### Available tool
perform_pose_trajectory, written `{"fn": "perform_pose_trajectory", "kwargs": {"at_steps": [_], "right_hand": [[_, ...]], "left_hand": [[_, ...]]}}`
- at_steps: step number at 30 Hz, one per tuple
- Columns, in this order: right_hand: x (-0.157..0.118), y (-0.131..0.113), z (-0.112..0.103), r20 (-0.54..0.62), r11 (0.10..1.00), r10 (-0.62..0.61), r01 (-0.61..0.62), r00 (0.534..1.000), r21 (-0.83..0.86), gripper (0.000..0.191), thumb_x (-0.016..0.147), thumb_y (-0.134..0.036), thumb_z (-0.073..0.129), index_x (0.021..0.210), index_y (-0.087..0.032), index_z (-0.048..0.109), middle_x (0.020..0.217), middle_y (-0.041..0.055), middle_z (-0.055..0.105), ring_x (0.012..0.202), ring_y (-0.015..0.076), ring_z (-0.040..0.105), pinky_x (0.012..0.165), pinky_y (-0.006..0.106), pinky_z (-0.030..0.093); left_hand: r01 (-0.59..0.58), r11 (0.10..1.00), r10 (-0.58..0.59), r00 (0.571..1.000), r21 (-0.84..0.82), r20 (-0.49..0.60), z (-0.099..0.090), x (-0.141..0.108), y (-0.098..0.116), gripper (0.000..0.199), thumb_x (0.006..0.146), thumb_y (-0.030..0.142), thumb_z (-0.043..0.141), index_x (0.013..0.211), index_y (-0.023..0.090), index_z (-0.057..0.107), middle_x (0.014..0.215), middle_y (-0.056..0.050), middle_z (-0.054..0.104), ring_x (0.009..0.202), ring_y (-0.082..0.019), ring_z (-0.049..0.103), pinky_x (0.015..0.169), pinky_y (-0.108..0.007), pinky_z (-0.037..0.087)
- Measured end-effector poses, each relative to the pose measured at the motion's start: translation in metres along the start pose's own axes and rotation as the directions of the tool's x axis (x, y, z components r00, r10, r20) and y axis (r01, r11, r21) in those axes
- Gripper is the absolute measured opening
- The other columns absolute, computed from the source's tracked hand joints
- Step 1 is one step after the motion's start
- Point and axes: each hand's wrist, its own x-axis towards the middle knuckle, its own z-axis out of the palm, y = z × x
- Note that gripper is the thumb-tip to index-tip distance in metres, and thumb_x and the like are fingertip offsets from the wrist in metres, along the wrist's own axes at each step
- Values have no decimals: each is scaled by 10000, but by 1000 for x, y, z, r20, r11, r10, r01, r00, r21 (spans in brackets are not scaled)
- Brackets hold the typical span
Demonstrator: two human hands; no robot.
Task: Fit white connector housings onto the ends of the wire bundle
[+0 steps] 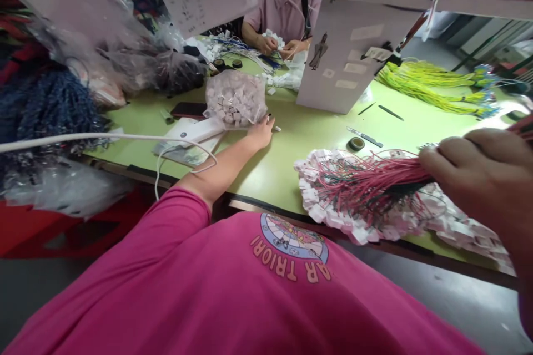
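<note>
My right hand point(478, 172) is closed around a bundle of red and dark wires point(375, 175), whose ends carry many white plastic connectors point(325, 208). The connectors spread over the front right of the table. At the middle of the table my left hand point(262, 132) lies with its fingers stretched out, beside a clear plastic bag of small white connectors point(235, 100). One loose white connector point(278, 128) lies just right of those fingers.
A roll of dark tape point(356, 144) and a craft knife point(366, 137) lie beyond the wires. Yellow-green wire bundles point(433, 86) are at the back right, dark blue wires point(50, 100) at left. A white cable point(125, 136) crosses the left side. Opposite, a person's hands point(268, 44) hold white parts.
</note>
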Motion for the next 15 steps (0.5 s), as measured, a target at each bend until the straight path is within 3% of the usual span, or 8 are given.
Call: {"fn": "perform_pose_trajectory", "kwargs": {"at_steps": [2,4,8,10,12,15], "right_hand": [[9,-2,2,45,987,-155,157,987,-45,633,949,-269,55,517,-210,514,498,-18,365,558,44,412,784,481,351],[15,-7,4,26,963,-228,230,973,-138,483,935,-227,218,574,-217,538,521,-29,392,596,56,403,854,487,328],[24,-29,16,-2,867,-430,412,903,-281,267,885,-175,415,693,-250,585,605,-26,511,684,114,430,1036,456,256],[26,-40,23,7,889,-419,412,908,-200,237,891,-190,439,736,-253,607,622,-17,534,698,132,438,1065,463,240],[27,-47,27,30,938,-345,346,938,-12,235,898,-200,439,763,-252,624,633,-8,543,716,142,459,1067,482,253],[28,-54,28,61,944,-283,267,957,195,231,892,-187,438,791,-253,635,680,1,574,771,149,498,1056,475,294]], "left_hand": [[16,1000,-16,1000,-6,-26,-1,9,-2,535,915,233,385,1442,149,357,1536,-153,245,1237,-359,478,1014,-466,414],[55,998,-57,996,-42,-65,-2,12,-4,482,914,201,382,1390,137,427,1466,-172,330,1187,-324,512,1004,-440,423],[134,985,-146,984,-112,-103,-4,14,-10,430,906,184,410,1326,129,489,1359,-196,408,1050,-256,573,977,-425,447],[165,977,-181,977,-137,-114,-4,17,-15,392,908,173,391,1270,126,532,1380,-197,393,1025,-247,584,976,-443,447],[173,973,-193,973,-153,-128,-4,20,-19,382,901,174,400,1252,121,541,1433,-202,344,1043,-258,586,977,-457,441],[121,983,-136,985,-136,-107,-6,20,-22,398,882,181,433,1260,112,534,1398,-218,405,1076,-295,585,948,-454,449]]}}
